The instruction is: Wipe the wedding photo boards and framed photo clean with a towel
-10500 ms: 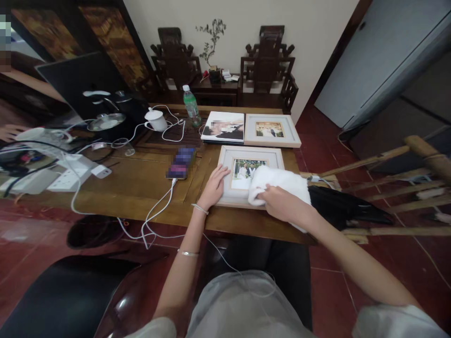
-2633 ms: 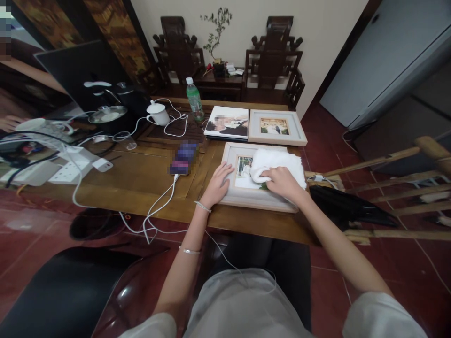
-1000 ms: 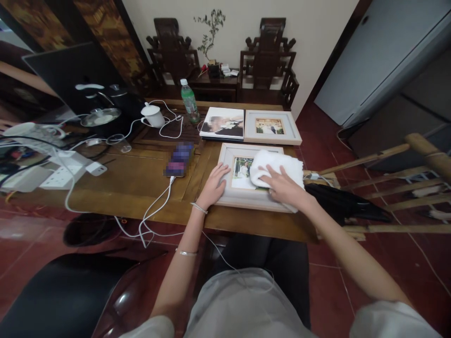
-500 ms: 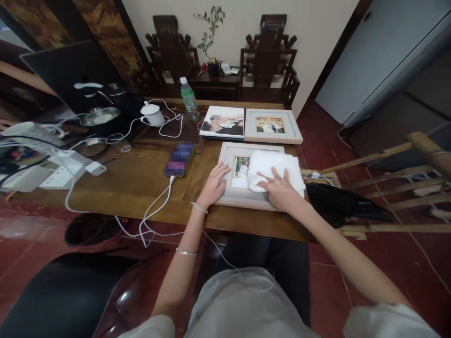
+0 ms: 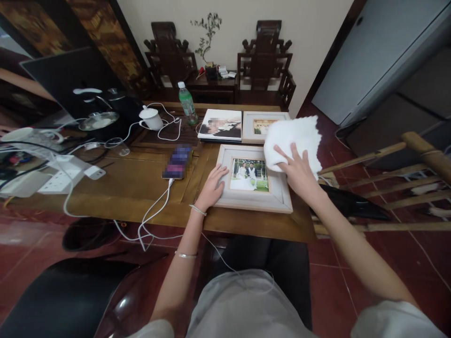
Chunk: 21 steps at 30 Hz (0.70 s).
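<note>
A pale wooden picture frame (image 5: pixel 278 193) holding a photo lies flat near the front edge of the wooden table (image 5: pixel 141 183). My left hand (image 5: pixel 210 188) rests on the frame's left border, fingers spread flat. My right hand (image 5: pixel 299 174) holds a white cloth (image 5: pixel 294 137) lifted off the frame at its upper right corner; the fingers are stretched over the cloth and the thumb is hidden beneath it. The photo glass is uncovered.
Behind the near frame lie a photo album (image 5: pixel 221 125) and a second frame (image 5: pixel 257 126), partly hidden by the cloth. A phone (image 5: pixel 178 162) on a white cable, a green bottle (image 5: pixel 185 102), a white teapot (image 5: pixel 151 119), kettles and power strips crowd the left. A black bag (image 5: pixel 348 203) sits at the right.
My right hand has lifted the white cloth off the photo and carried it up and to the right, uncovering the glass. My left hand has stayed on the frame's left border.
</note>
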Each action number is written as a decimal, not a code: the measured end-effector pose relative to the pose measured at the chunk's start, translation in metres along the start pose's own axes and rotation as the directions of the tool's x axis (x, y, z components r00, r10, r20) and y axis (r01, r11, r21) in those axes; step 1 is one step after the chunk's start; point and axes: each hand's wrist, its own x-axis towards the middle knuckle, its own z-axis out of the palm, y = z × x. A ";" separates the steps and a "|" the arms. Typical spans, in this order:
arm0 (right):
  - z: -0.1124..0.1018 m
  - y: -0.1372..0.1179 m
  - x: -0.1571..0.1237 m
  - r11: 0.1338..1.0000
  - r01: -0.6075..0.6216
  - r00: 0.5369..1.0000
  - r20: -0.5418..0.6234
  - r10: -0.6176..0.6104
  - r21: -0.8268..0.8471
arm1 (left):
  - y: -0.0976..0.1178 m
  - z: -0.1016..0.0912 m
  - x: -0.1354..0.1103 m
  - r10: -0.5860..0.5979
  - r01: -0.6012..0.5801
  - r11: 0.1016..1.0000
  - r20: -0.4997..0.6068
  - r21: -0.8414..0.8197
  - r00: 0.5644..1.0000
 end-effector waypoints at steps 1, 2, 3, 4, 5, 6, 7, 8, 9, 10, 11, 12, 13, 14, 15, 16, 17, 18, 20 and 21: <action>0.009 -0.001 0.002 1.000 0.014 0.998 0.059 -0.014 -0.005 | 0.000 0.000 0.000 -0.002 0.002 1.000 0.002 -0.002 1.000; 0.016 -0.003 0.002 1.000 0.022 0.993 0.118 -0.022 0.000 | 0.000 0.000 0.000 -0.002 0.002 1.000 0.004 -0.003 1.000; 0.022 -0.005 0.001 1.000 0.024 0.986 0.165 -0.026 0.012 | 0.000 0.000 0.000 -0.002 0.002 1.000 0.005 -0.003 1.000; 0.026 -0.009 -0.002 0.999 0.022 0.981 0.194 -0.026 0.023 | 0.000 0.000 0.000 0.000 0.000 1.000 0.006 -0.003 1.000; 0.028 -0.014 -0.007 0.999 0.018 0.979 0.203 -0.024 0.030 | 0.000 0.000 0.000 0.002 -0.002 1.000 0.005 -0.002 1.000; 0.028 -0.021 -0.013 0.999 0.017 0.979 0.202 -0.023 0.031 | 0.000 0.000 0.000 0.004 -0.004 1.000 0.003 -0.001 1.000; 0.026 -0.027 -0.021 0.999 0.024 0.979 0.201 -0.029 0.029 | 0.000 0.000 0.000 0.004 -0.004 1.000 0.002 0.002 1.000; 0.022 -0.035 -0.029 0.999 0.040 0.977 0.207 -0.044 0.026 | 0.000 0.000 0.000 0.004 -0.004 1.000 0.002 0.006 1.000; 0.017 -0.042 -0.038 0.998 0.061 0.973 0.220 -0.066 0.027 | 0.000 0.000 0.000 0.002 -0.002 1.000 0.003 0.011 1.000; 0.011 -0.048 -0.047 0.996 0.081 0.967 0.238 -0.086 0.031 | 0.000 0.000 0.000 0.002 -0.002 1.000 0.005 0.015 1.000; 0.006 -0.054 -0.055 0.995 0.095 0.961 0.256 -0.102 0.039 | 0.000 0.000 0.000 0.002 -0.002 1.000 0.006 0.018 1.000; 0.000 -0.059 -0.061 0.993 0.104 0.956 0.272 -0.114 0.050 | 0.000 0.000 0.000 0.002 -0.002 1.000 0.008 0.020 1.000; -0.004 -0.063 -0.066 0.992 0.108 0.951 0.284 -0.121 0.061 | 0.000 0.000 0.000 0.003 -0.003 1.000 0.007 0.018 1.000; -0.007 -0.065 -0.069 0.991 0.109 0.948 0.293 -0.126 0.073 | 0.000 0.000 0.000 0.003 -0.004 1.000 0.006 0.015 1.000; -0.009 -0.066 -0.070 0.990 0.109 0.946 0.299 -0.130 0.084 | 0.000 0.000 0.000 0.003 -0.003 1.000 0.004 0.012 1.000; -0.009 -0.066 -0.068 0.990 0.108 0.944 0.302 -0.132 0.096 | 0.000 0.000 0.000 0.003 -0.003 1.000 0.004 0.009 1.000; -0.008 -0.066 -0.064 0.989 0.104 0.944 0.301 -0.132 0.105 | 0.000 0.000 0.000 0.003 -0.003 1.000 0.004 0.009 1.000; -0.006 -0.064 -0.058 0.989 0.099 0.946 0.297 -0.128 0.111 | 0.001 0.000 0.000 0.004 -0.004 1.000 0.003 0.011 1.000; 0.003 -0.057 -0.040 0.992 0.074 0.955 0.278 -0.101 0.106 | 0.001 0.000 0.001 0.006 -0.006 1.000 0.000 0.015 1.000; 0.008 -0.052 -0.030 0.993 0.056 0.961 0.264 -0.081 0.101 | 0.001 0.000 0.001 0.006 -0.006 1.000 -0.001 0.016 1.000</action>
